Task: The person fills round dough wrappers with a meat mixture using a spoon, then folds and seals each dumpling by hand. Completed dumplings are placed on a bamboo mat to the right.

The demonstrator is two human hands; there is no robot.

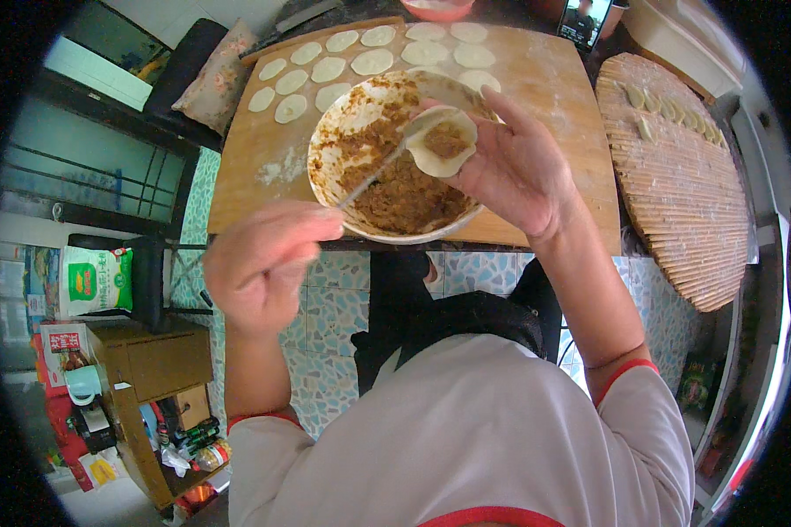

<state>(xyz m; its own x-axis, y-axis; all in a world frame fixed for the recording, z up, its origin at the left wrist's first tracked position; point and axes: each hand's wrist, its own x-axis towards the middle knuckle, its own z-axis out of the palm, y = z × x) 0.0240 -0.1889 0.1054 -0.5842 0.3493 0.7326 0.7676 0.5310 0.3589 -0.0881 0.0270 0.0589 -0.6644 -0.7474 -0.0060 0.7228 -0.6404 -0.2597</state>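
Note:
My left hand (257, 263), slightly blurred, grips the handle end of a thin utensil (372, 176). The utensil reaches over a large white bowl (342, 122) of brown minced filling (402, 201), and its far end meets the edge of a round dough wrapper (461, 161). That wrapper lies open on my right hand (520, 165), palm up above the bowl's right side, with a lump of filling (445, 140) at its middle. Behind the bowl, several flat round wrappers (372, 62) are spread on the floured wooden board (237, 171).
At the right, a round stalk mat (678, 197) carries a row of folded dumplings (669, 110). A phone (583, 23) stands behind the board, and a pink basin (438, 9) sits at the far edge. A cushion (217, 79) is at the left, a wooden cabinet (165, 362) lower left.

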